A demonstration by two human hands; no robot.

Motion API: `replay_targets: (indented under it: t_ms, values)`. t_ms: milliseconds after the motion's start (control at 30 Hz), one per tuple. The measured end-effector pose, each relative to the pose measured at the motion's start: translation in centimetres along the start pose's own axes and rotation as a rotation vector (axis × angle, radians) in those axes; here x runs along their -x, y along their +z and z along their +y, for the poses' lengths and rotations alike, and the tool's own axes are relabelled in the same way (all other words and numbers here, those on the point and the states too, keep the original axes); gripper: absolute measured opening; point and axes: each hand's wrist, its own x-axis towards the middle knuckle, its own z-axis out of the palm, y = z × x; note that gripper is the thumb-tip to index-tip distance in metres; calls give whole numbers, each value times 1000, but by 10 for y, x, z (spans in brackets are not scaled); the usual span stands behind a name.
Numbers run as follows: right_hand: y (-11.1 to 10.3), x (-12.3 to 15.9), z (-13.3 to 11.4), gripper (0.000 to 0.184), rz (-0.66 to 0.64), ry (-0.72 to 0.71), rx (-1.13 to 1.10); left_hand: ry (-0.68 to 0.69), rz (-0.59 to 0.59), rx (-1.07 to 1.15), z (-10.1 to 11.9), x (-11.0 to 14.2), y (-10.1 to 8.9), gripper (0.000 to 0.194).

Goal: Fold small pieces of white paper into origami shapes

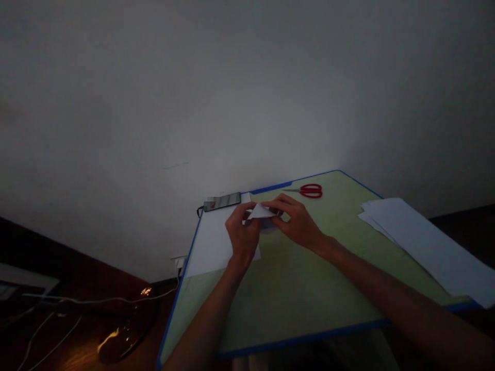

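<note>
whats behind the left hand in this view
Behind the left hand lies a white sheet on the green table, with a phone at its far end. The stretch of sheet that the hand covers, and anything lying there, cannot be seen.

Folded paper [260, 211] between left fingers [243, 207] and right fingers [285, 205], red-handled scissors [311, 194] beyond

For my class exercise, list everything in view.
folded paper: one, white, between hands
flat sheet: one, white, table left
phone: one, dark, table's far left
scissors: one, red-handled, table's far side
paper stack: one, white, table right
table: one, green, foreground
wall: one, grey, behind
plug: one, white, low left
cables: several, white, lower left
glossy object: one, brown, lower left
left hand: one, bare, holding folded paper
right hand: one, bare, holding folded paper
</note>
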Motion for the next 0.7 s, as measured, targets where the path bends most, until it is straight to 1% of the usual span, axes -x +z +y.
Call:
replay_targets:
  t_ms: [67,133,333,500,700]
  values:
    - [0,0,-3,49,3,-7,18,36,-7,-15,0,0,-1,17]
    - [1,1,-5,49,10,-9,13,39,-20,-15,1,0,-1,18]
    - [2,-1,-8,46,33,12,-61,-20,-56,74,9,1,-1,23]
    - [2,0,-6,45,25,-3,-64,-80,-65,105,10,2,-1,24]
    - [5,1,-1,46,21,-38,-61,-77,-42,117,7,3,0,24]
